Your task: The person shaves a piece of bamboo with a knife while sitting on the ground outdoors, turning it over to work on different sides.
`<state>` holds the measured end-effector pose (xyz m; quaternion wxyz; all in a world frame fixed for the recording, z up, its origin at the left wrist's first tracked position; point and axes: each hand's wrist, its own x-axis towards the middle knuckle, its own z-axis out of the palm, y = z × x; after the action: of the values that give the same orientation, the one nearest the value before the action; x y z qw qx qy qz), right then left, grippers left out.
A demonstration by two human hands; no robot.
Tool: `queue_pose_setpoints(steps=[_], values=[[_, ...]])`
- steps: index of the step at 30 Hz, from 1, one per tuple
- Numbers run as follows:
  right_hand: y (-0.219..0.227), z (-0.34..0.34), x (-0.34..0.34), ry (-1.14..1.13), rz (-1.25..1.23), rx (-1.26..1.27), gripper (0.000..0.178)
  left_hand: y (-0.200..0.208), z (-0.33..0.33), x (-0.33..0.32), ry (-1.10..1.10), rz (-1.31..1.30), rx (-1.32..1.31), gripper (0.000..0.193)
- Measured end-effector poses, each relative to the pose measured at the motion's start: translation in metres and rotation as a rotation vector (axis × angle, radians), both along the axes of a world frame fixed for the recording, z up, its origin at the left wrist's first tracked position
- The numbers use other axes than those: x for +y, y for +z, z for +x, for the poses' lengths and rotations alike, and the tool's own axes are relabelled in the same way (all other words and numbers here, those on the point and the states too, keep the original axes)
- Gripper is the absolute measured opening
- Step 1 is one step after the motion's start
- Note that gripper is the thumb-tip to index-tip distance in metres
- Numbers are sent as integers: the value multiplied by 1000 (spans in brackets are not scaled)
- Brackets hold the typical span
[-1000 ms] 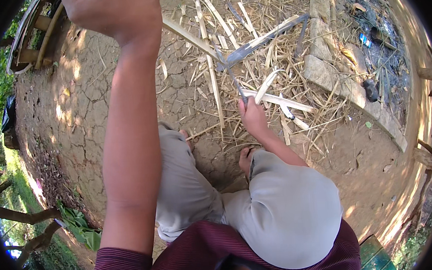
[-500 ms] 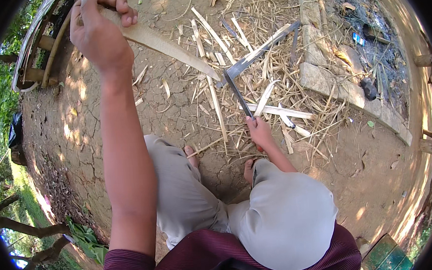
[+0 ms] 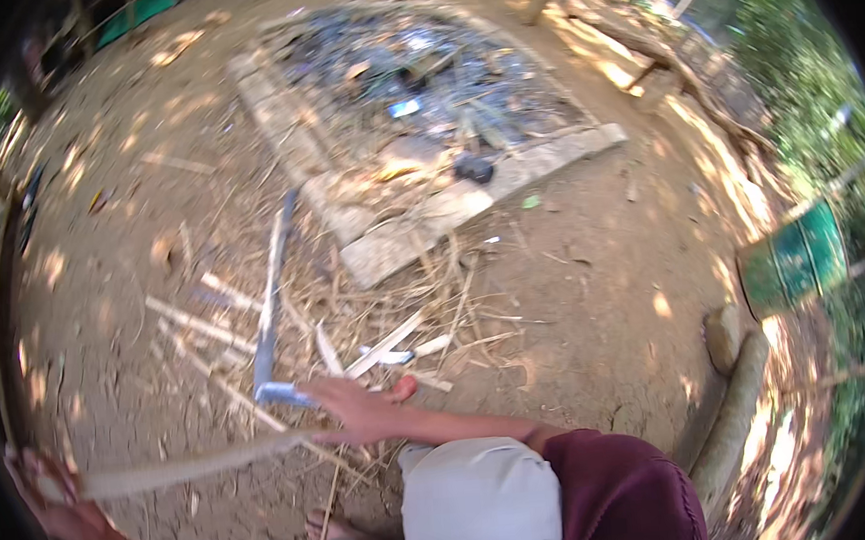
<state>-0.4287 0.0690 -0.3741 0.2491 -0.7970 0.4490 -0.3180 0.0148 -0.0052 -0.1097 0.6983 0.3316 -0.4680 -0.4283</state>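
At the lower left edge my left hand [image 3: 63,502] is closed around one end of a long, flat, pale wooden strip [image 3: 186,471]. The strip stretches right, its far end close to my right hand. My right hand [image 3: 355,408] lies over a knife with its fingers around the handle, though blur softens them. The knife's dark blade [image 3: 286,393] points left, and its reddish handle end [image 3: 402,388] shows beside the wrist. A long straight metal blade [image 3: 274,281] lies on the ground, one end meeting the knife's tip.
Split wood pieces [image 3: 201,323] and dry shavings [image 3: 433,280] litter the ground. Beyond them is an ash bed [image 3: 409,71] bordered by pale blocks [image 3: 381,248], with a black lump [image 3: 474,169] on the border. A green drum [image 3: 793,257] and a log [image 3: 734,419] are at the right.
The view has swung right, bringing the ash bed to the middle and the green drum into sight. My left hand and strip have come down to lower left, the strip now nearly level.
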Motion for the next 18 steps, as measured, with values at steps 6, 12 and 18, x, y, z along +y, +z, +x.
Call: queue_pose_setpoints(steps=[6,12,18], values=[[-10,-6,32,290,485,-286,42,-27,33,-48,-464,8,121,52],[12,7,20,27,783,-482,38,-52,-38,-55,543,766,-390,72],[64,32,-19,29,1209,-1001,32,-34,-129,-42,-94,665,-973,48]])
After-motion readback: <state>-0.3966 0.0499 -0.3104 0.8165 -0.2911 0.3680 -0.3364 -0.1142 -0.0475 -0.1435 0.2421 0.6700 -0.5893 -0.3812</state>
